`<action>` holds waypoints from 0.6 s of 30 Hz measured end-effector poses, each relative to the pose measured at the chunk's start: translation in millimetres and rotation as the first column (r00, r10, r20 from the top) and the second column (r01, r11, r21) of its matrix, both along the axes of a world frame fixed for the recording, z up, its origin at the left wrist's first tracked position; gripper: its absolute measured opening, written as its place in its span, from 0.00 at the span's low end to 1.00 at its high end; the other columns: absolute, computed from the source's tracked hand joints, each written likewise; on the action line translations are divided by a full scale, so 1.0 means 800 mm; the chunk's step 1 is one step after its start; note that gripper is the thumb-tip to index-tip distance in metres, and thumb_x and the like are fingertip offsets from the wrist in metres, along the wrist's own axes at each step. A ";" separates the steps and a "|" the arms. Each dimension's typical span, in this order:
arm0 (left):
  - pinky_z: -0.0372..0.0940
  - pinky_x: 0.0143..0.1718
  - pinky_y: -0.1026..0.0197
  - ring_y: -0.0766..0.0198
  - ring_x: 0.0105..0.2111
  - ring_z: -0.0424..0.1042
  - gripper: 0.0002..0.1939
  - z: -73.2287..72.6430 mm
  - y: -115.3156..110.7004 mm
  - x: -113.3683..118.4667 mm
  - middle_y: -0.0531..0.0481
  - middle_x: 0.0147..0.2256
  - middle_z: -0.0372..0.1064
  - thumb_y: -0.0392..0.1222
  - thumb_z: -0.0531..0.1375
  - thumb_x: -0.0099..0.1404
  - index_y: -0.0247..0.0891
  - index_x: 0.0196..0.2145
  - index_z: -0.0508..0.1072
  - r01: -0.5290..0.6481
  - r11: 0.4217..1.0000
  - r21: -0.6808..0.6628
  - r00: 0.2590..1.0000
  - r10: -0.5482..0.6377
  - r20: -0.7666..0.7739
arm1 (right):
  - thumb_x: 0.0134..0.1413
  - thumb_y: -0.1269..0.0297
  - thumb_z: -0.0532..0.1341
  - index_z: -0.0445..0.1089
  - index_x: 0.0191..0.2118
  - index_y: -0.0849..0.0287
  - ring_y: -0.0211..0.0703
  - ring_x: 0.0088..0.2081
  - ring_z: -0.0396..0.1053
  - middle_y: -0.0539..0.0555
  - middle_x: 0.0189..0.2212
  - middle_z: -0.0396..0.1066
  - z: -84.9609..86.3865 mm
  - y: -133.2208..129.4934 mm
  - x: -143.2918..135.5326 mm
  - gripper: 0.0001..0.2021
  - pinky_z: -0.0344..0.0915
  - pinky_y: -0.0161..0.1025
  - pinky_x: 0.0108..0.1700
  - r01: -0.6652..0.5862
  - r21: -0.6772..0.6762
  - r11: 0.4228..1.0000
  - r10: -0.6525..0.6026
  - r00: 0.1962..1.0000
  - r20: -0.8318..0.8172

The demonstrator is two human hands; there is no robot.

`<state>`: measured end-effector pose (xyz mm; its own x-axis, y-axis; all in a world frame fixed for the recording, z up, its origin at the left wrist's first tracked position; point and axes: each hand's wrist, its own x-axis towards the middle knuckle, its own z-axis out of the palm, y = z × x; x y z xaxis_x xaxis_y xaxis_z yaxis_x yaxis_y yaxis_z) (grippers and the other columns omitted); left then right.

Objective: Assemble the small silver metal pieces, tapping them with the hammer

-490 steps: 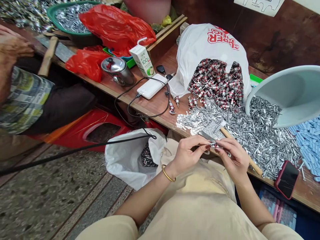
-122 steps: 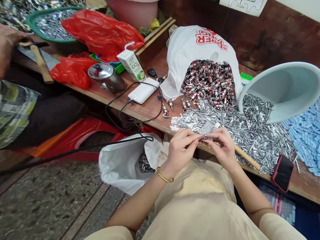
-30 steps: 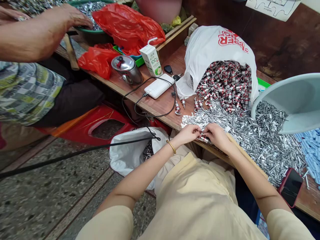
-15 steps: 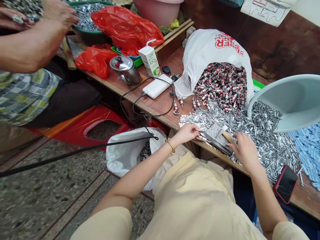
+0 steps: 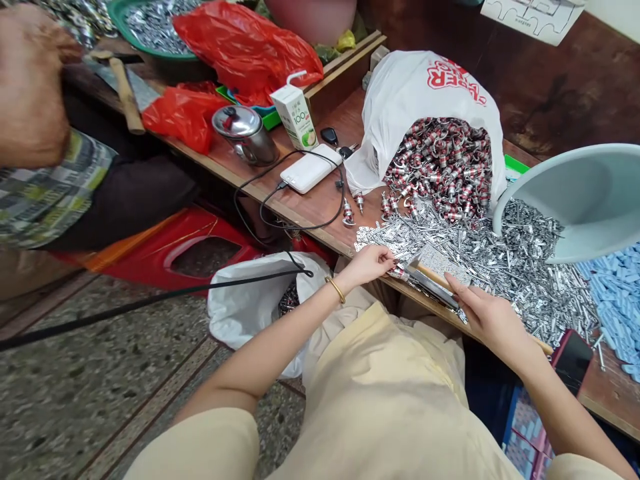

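Observation:
My left hand (image 5: 369,264) pinches a small red and silver part (image 5: 399,272) against the front edge of the wooden bench (image 5: 320,203). My right hand (image 5: 489,315) is closed around the wooden handle of a hammer (image 5: 433,273). The hammer's head end lies low, right beside the part, over a speckled grey metal plate (image 5: 443,261). The handle's far end pokes out behind my wrist. A gold bangle sits on my left wrist.
A white bag (image 5: 415,93) spills red and silver parts. Silver metal pieces (image 5: 520,267), a pale basin (image 5: 580,200), blue pieces (image 5: 617,293) and a phone (image 5: 570,357) lie to the right. A power bank (image 5: 310,169), carton and metal cup stand left. A co-worker's hand (image 5: 30,87) is far left.
My right hand left the part, took the hammer handle and slid back along it. My left hand stays on the part at the bench edge. The co-worker's arm has drawn back left.

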<state>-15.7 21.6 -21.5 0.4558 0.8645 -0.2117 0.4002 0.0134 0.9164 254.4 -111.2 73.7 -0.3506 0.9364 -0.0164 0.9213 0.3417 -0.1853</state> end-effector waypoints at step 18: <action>0.60 0.29 0.66 0.65 0.25 0.70 0.09 0.007 -0.004 -0.004 0.52 0.22 0.74 0.35 0.57 0.58 0.35 0.27 0.78 0.010 0.999 0.035 1.000 -0.009 -0.024 | 0.67 0.70 0.52 0.58 0.70 0.51 0.39 0.22 0.65 0.50 0.27 0.67 -0.007 0.012 -0.027 0.27 0.49 0.37 0.23 -0.068 -0.009 0.998 0.068 0.959 0.276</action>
